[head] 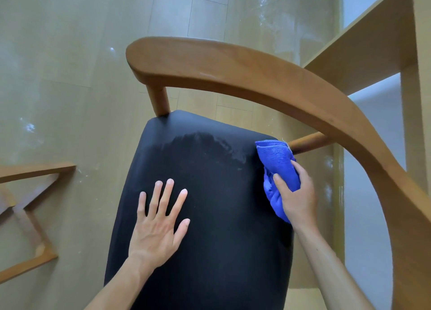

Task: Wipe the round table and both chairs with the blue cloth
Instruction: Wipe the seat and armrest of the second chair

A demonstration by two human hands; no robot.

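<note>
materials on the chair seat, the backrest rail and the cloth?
Chair seat: black upholstery, looks like smooth matte faux leather; a wet streak sits on its surface near the back edge. Could be coated fabric.
Backrest rail: solid-looking wood, mid-brown satin finish, faint grain visible.
Blue cloth, in the right hand: looped pile and stitched hem, likely microfibre.

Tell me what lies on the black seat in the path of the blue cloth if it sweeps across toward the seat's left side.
Only the left hand, pressed flat on the black seat. The right hand holds the blue cloth at the seat's right edge; nothing else lies on the seat.
</note>
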